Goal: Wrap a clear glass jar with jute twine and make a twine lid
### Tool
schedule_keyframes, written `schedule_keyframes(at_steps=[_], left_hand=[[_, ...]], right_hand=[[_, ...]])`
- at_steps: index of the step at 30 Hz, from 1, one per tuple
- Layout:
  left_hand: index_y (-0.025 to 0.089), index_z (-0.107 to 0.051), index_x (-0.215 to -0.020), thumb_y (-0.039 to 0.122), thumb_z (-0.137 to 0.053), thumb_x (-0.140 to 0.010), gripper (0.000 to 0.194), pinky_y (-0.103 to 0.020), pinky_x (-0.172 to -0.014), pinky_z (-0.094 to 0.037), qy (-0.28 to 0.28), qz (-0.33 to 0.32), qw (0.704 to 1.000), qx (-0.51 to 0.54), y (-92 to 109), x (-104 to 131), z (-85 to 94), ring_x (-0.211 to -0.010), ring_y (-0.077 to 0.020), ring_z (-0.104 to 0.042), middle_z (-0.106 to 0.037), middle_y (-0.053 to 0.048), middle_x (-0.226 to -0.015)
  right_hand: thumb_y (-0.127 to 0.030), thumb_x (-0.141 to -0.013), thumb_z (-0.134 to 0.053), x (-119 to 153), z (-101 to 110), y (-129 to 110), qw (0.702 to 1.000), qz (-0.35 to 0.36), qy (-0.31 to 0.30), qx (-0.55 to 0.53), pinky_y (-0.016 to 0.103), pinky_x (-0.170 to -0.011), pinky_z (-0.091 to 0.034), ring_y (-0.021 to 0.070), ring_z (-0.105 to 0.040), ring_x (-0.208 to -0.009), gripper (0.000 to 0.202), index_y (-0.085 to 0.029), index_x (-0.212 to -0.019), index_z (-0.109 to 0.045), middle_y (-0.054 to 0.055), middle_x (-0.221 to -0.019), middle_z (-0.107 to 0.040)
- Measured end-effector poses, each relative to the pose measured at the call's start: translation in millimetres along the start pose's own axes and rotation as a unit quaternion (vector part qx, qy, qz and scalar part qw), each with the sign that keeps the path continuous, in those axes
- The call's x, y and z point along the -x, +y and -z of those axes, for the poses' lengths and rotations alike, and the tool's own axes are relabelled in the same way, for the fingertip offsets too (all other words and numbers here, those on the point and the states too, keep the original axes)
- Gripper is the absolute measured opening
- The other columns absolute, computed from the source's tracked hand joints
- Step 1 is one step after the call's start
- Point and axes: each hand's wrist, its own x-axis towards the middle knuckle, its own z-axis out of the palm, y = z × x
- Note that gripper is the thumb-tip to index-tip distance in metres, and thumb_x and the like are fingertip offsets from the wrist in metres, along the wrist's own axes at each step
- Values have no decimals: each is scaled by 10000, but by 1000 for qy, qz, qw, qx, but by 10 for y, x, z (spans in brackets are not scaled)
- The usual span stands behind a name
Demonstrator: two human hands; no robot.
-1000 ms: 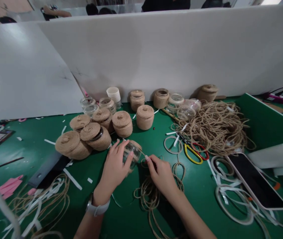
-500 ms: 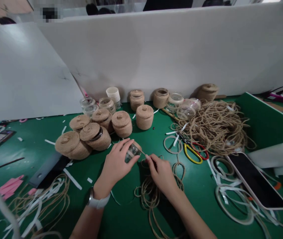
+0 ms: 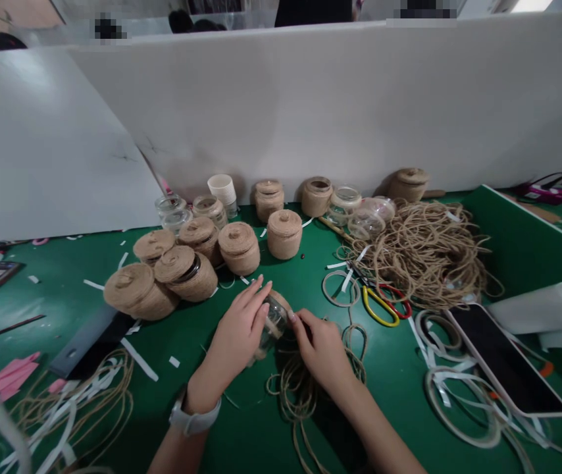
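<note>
My left hand (image 3: 236, 332) is closed around a small glass jar (image 3: 276, 321), which lies tilted on its side. Brown jute twine covers a band at the jar's upper right end, while clear glass shows lower down. Thumb and forefinger of my right hand (image 3: 324, 347) pinch the jute twine against the jar's right edge. Loose coils of jute twine (image 3: 297, 394) lie on the table beneath my right hand. Part of the jar is hidden behind my left fingers.
Twine-wrapped jars (image 3: 239, 247) stand behind my hands on the green table. To the right lie scissors (image 3: 382, 308), a big twine heap (image 3: 429, 253) and a phone (image 3: 508, 365). Bare jars (image 3: 345, 203) and paper cups (image 3: 222, 191) line the white partition (image 3: 281, 105).
The jar has turned in my left hand, so more of its glass side shows. My right fingers now meet the jar's edge; earlier a short stretch of twine lay between.
</note>
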Motion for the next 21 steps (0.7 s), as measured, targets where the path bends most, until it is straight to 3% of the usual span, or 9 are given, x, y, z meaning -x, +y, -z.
schedule_keyframes(at_steps=[5, 7, 11, 15, 21], left_hand=[[200, -608, -1252, 229, -351, -999, 362, -390, -1088, -451, 95, -88, 991, -30, 68, 75, -118, -1261, -199, -552, -629, -68, -1317], [197, -576, -1293, 287, -419, -986, 356, -394, -1068, -472, 87, -107, 989, -48, 83, 119, -123, -1268, -220, -548, -620, -77, -1328], [254, -440, -1422, 409, -578, -901, 561, -461, -1050, -475, 30, -121, 985, -116, 92, 188, -113, -1344, -293, -460, -482, -85, -1466], [280, -453, -1409, 338, -557, -910, 513, -465, -1028, -480, 41, -92, 985, -137, 70, 183, -139, -1335, -303, -462, -464, -84, -1470], [262, -416, -1418, 420, -525, -921, 532, -401, -934, -535, 41, 13, 998, -56, -28, 68, -26, -1224, -281, -571, -524, -89, -1406]], right_hand=[[-351, -1002, -326, 1, -10, -4, 1000, -2, -3, 1, 239, -553, -300, 153, -568, -546, 350, -211, -748, -523, 17, -620, -611], [-354, -1000, -325, 2, -8, 3, 1000, -3, -3, 6, 240, -549, -295, 152, -556, -533, 354, -212, -733, -510, 15, -608, -602], [-350, -997, -324, 1, -12, 9, 1000, -6, -6, 12, 236, -549, -291, 153, -568, -546, 344, -211, -756, -527, 19, -630, -623], [-345, -995, -326, -2, -21, -1, 1000, -3, -3, 20, 242, -557, -284, 157, -569, -562, 344, -212, -746, -522, 18, -632, -618], [-402, -1005, -315, -1, -14, -11, 1000, -2, 4, 3, 246, -560, -279, 148, -541, -539, 381, -214, -749, -527, 3, -611, -591]])
